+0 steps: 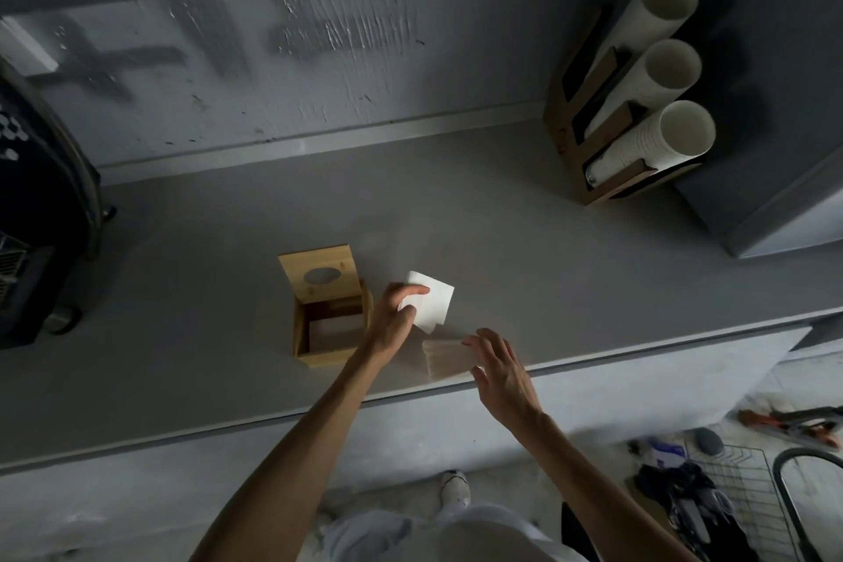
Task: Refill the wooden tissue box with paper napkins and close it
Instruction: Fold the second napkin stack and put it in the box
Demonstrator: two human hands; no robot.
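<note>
- The wooden tissue box [332,335] stands on the grey desk [524,251], a little left of the middle, with its hinged lid [317,276] raised at the far side; the lid has an oval hole.
- The inside of the box is dim; a pale layer shows at the bottom, but what it is cannot be told.
- The left hand [396,319] is just to the right of the box, and its grip is closed on a white paper napkin [431,303], pinched between thumb and fingers at the napkin's left edge.
- The napkin is held up off the desk, to the right of the box and not in it.
- A stack of napkins [444,358] lies on the desk near its front edge, to the right of the box.
- The right hand [499,367] is at the right side of that stack, its fingers loosely spread and their tips touching the top; the grip is wide and closed on nothing.
- At the far right, a wooden holder [593,151] carries three stacks of white paper cups [670,146], lying tilted with their mouths towards the camera.
- A wire basket [748,497] sits on the floor at the near right.
</note>
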